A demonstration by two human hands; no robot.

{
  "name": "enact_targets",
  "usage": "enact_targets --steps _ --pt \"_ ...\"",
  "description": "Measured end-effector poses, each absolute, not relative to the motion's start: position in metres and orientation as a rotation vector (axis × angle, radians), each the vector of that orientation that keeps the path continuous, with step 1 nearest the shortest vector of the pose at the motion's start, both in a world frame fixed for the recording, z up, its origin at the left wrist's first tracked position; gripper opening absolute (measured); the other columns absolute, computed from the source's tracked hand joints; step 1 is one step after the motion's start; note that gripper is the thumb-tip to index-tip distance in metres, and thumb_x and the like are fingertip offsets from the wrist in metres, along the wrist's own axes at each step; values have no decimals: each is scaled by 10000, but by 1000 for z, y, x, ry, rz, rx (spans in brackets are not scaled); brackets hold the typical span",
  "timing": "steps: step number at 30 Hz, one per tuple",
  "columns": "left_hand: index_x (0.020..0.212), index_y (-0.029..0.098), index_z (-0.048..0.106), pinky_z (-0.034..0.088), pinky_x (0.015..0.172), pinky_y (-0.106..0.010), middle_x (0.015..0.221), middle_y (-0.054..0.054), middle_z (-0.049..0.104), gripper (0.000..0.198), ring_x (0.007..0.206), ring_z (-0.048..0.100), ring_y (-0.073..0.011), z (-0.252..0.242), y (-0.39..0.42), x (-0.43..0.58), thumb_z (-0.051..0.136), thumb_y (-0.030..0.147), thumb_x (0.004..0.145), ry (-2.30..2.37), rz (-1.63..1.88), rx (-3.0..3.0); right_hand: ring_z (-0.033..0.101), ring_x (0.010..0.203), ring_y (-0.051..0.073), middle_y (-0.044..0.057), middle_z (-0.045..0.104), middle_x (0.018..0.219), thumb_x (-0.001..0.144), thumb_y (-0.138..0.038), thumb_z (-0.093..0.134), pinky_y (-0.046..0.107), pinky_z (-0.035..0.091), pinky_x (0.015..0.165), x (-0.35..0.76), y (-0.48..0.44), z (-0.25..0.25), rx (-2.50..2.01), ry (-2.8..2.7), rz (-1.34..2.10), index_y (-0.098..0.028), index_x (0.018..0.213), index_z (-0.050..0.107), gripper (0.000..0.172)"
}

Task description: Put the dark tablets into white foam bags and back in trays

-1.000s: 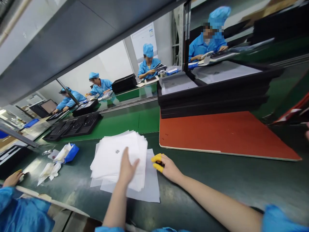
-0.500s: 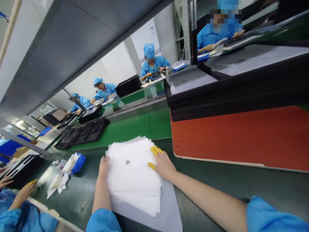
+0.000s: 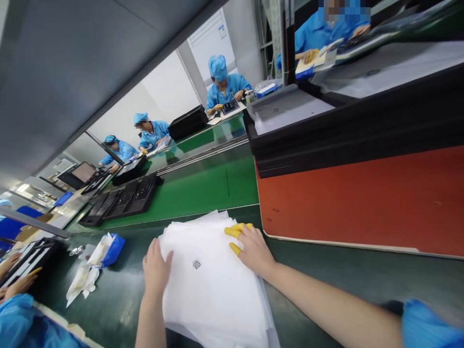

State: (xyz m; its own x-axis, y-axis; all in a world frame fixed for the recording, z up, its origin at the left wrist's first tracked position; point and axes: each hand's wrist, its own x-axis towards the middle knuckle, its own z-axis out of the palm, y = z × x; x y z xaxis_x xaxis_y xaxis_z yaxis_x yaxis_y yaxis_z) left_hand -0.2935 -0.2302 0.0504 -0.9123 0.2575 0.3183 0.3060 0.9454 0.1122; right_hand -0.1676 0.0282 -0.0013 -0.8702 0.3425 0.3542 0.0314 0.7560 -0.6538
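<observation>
A loose stack of thin white plastic bags [image 3: 213, 295], each lying flat and printed on top with a small triangle mark, is on the dark green bench in front of me. At its left edge rests my left hand [image 3: 156, 266], thumb apart from the fingers and lying on the top bag. My right hand [image 3: 253, 249], with yellow finger cots on its fingertips, lies spread over the upper right edge of the stack. Neither hand is closed around the bags. The lower end of the stack runs out of view.
To the right, black trays [image 3: 348, 130] sit stacked on a red board [image 3: 362, 203]. A green conveyor [image 3: 203, 186] carries black trays [image 3: 125, 200] at left. Nearer are a blue box [image 3: 115, 251] and crumpled white pieces [image 3: 81, 282]. A co-worker's sleeve [image 3: 25, 324] enters at lower left.
The bags have slid a little toward me and lie straighter over the sheet below. My left hand has turned, its thumb now over the top bag. The right hand stays at the edge.
</observation>
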Motion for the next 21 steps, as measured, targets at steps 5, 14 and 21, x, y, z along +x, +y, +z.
enact_targets --steps 5,14,21 --pt "1376 124 289 116 1119 -413 1366 -127 420 647 1353 211 -222 -8 -236 -205 364 462 828 -2104 -11 -1651 446 1111 224 52 481 1300 814 -273 481 382 368 932 -187 42 3 -202 -2414 810 -229 1218 524 408" --pt "1358 193 353 122 1109 -397 1252 -119 542 777 1235 427 -223 -12 -198 -193 246 699 777 -2143 -154 -1572 472 1115 247 98 578 1167 850 -396 434 394 320 987 -243 45 37 90 -2998 739 -154 1208 526 441" --pt "1311 208 432 429 919 -394 1253 -132 537 833 1124 529 -267 6 -200 -195 419 747 676 -2388 -319 -1582 508 1024 255 151 585 1058 861 -193 357 382 362 873 -245 45 24 49 -2944 700 -102 1045 604 321"
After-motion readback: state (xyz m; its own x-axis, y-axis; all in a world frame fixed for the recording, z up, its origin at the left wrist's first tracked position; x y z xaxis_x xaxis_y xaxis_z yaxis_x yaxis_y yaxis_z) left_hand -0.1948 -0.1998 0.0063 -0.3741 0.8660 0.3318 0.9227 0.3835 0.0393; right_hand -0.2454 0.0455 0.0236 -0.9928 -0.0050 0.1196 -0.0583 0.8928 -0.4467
